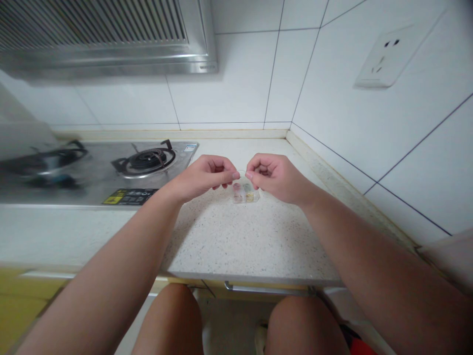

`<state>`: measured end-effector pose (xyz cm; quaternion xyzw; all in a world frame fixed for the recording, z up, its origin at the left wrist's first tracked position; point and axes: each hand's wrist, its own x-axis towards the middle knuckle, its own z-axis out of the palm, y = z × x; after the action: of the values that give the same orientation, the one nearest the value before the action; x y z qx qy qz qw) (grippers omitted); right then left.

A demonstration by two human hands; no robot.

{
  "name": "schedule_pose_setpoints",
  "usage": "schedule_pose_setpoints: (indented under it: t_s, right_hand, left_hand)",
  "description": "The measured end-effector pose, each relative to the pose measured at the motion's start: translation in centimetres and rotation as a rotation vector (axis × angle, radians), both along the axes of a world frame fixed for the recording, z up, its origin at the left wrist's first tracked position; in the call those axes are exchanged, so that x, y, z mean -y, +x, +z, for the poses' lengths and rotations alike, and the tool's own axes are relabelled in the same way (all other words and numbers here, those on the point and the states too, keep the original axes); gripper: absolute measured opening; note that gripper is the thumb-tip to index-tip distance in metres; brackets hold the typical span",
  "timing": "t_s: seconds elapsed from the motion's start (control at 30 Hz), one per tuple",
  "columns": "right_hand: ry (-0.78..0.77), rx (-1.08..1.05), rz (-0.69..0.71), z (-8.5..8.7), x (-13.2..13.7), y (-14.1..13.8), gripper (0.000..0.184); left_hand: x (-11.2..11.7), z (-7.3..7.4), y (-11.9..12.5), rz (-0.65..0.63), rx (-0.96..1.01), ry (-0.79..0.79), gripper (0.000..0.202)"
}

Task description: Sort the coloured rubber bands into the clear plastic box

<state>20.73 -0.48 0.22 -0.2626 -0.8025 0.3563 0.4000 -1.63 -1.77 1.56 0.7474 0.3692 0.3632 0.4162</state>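
My left hand (210,175) is closed in a pinch, thumb against fingers, over the countertop. Facing it, my right hand (271,175) pinches in the same way, a small gap apart. A thin, pale, curved strand (242,171) runs between the two sets of fingertips; it looks like a fine band or thread, too small to name surely. Just below the hands a small clear plastic case (244,199) lies on the counter. Its sections contain small pinkish, green and yellow things, partly covered by my fingers.
The speckled white countertop (244,241) ends at a front edge above a drawer handle (266,290). To the left is a steel gas stove (92,177) with black burners, under a range hood (111,39). Tiled walls close the back and right, with a socket (384,56).
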Motion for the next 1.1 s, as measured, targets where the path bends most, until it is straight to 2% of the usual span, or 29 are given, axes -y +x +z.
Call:
schedule_pose_setpoints:
  t_s: [0.47,1.1]
  right_hand:
    - [-0.023,0.022,0.002,0.2,0.3,0.0,0.01]
    - [-0.04,0.075,0.087,0.9,0.7,0.1,0.016]
  left_hand:
    - [0.0,-0.3,-0.1,-0.03,0.032,0.034,0.026]
    - [-0.4,-1.1,-0.1,-0.078,0.253,0.069,0.025]
